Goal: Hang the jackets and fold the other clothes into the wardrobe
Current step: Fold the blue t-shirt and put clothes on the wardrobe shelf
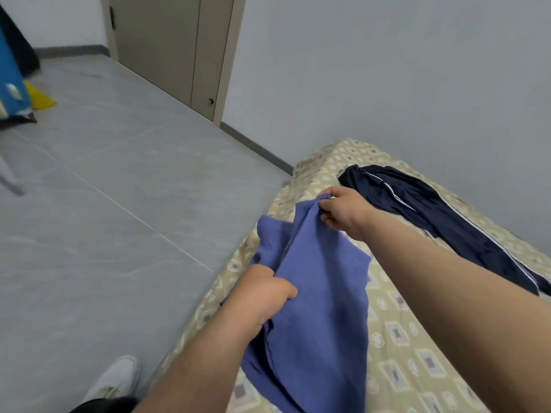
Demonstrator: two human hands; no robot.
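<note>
A blue garment [322, 281] hangs bunched over the near edge of the bed [402, 338]. My left hand [262, 290] grips its lower fold, and my right hand [343, 211] pinches its top edge, lifting the cloth a little off the patterned sheet. Behind my right forearm, dark navy track trousers [417, 204] with a white side stripe lie stretched out along the far side of the bed, near the wall.
Grey tiled floor [119, 189] lies left of the bed. A beige door [176, 46] stands shut in the back wall. A blue and a yellow object [18, 87] sit at the far left. My white shoe [116, 380] shows at the bottom.
</note>
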